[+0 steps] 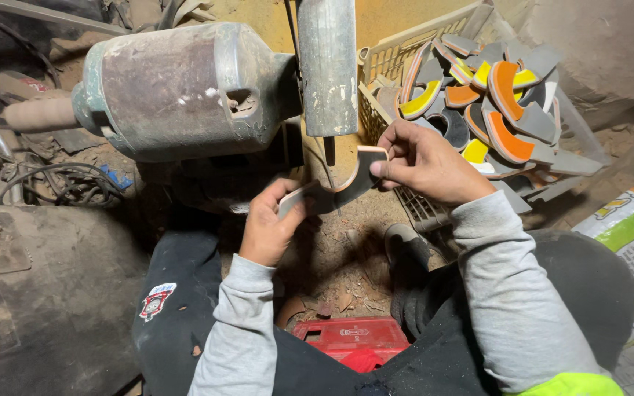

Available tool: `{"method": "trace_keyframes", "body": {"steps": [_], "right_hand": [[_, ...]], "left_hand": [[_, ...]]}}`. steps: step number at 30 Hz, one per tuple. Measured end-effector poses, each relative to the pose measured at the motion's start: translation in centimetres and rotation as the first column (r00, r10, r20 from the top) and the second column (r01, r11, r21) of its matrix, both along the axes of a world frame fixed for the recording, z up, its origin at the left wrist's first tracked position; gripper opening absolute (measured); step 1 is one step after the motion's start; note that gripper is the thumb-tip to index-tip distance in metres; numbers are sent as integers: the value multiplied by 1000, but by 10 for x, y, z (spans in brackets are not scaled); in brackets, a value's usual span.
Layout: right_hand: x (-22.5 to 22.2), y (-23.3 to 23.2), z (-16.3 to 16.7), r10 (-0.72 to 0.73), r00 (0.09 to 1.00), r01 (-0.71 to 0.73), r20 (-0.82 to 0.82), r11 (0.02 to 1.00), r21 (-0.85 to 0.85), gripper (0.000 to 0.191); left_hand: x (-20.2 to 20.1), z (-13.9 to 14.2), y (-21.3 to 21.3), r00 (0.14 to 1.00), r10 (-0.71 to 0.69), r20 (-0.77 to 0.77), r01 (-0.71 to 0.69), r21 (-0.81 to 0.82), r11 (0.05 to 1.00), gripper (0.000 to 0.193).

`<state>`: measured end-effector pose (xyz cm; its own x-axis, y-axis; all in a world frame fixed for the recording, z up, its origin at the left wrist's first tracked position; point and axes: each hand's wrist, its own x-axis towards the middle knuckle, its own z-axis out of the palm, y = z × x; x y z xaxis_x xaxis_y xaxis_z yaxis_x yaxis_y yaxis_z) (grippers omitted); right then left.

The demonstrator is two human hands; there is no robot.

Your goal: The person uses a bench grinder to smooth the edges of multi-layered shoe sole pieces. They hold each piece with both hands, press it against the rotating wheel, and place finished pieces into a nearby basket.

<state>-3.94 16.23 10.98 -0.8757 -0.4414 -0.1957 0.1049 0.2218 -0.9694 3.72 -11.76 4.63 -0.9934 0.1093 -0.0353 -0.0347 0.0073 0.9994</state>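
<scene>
Below the dusty bench grinder (185, 92), both hands grip 1 curved grey shoe-sole piece (339, 187): left hand (269, 224) pinches its lower end, right hand (423, 165) its upper end. Beside the right hand, a cream plastic crate (383, 66) holds similar orange and yellow pieces (504, 103).

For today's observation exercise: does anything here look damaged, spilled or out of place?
Yes. The grey, rust-stained metal motor housing has a ragged hole in its side, and the curved orange, yellow and grey pieces lie jumbled in the tilted cream plastic crate.
</scene>
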Motion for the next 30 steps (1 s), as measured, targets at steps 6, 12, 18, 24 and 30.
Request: {"method": "trace_keyframes", "body": {"steps": [6, 12, 18, 24, 30], "right_hand": [[-5, -15, -4, -126, 982, 139, 138, 986, -90, 24], [-13, -30, -2, -180, 980, 193, -84, 964, 182, 24], [-29, -29, -16, -146, 956, 217, -253, 935, 281, 30], [-34, -26, -28, -132, 934, 239, -331, 921, 309, 29], [-37, -27, -29, -129, 933, 241, -337, 918, 316, 30]], "left_hand": [[-9, -18, 21, 967, -36, 252, -100, 505, 857, 15], [-22, -26, 28, 945, -9, 326, -178, 538, 824, 20], [-29, -28, 28, 942, -5, 335, -191, 547, 815, 20], [-31, -27, 28, 929, -15, 370, -206, 552, 808, 18], [-33, -26, 28, 927, -18, 374, -208, 555, 806, 20]]}}
